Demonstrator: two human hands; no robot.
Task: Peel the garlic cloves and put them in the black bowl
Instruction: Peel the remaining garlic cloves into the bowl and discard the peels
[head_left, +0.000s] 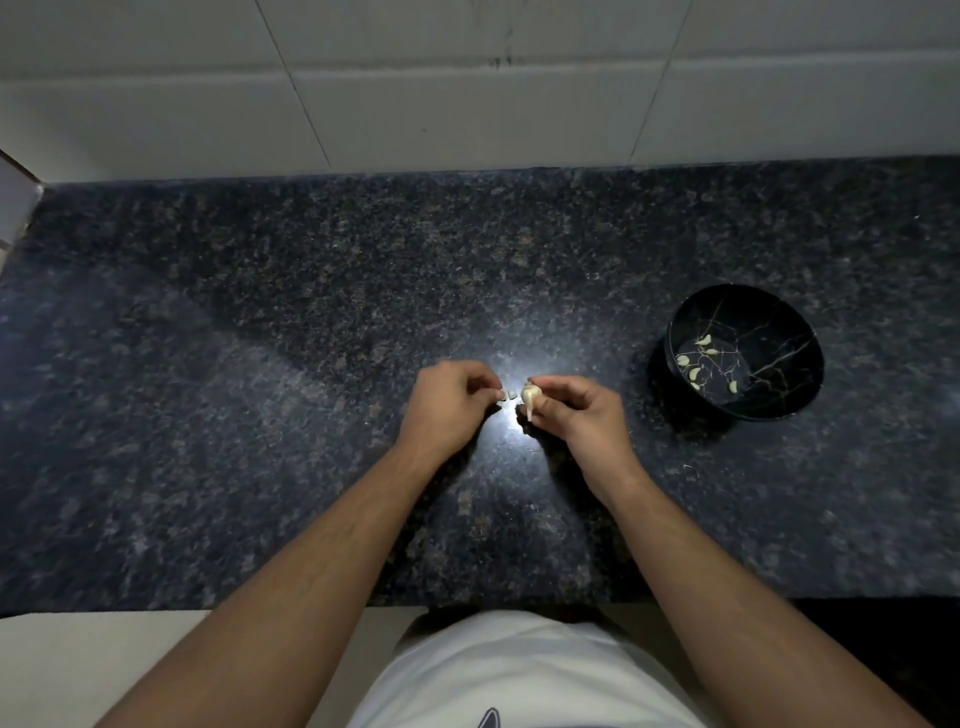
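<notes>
Pinching papery garlic clove (530, 397) w/ right hand (576, 415), left hand (447, 402) nipping skin scrap, glossy black bowl (779, 400) nearby

1. Both bare forearms are extended forward, converging toward the middle.
2. The left hand (448, 400) is held knuckles up, its fingers (485, 378) curled into a pinch.
3. The right hand (576, 415) is held just beside it, fingers curled, fingertips facing the left.
</notes>
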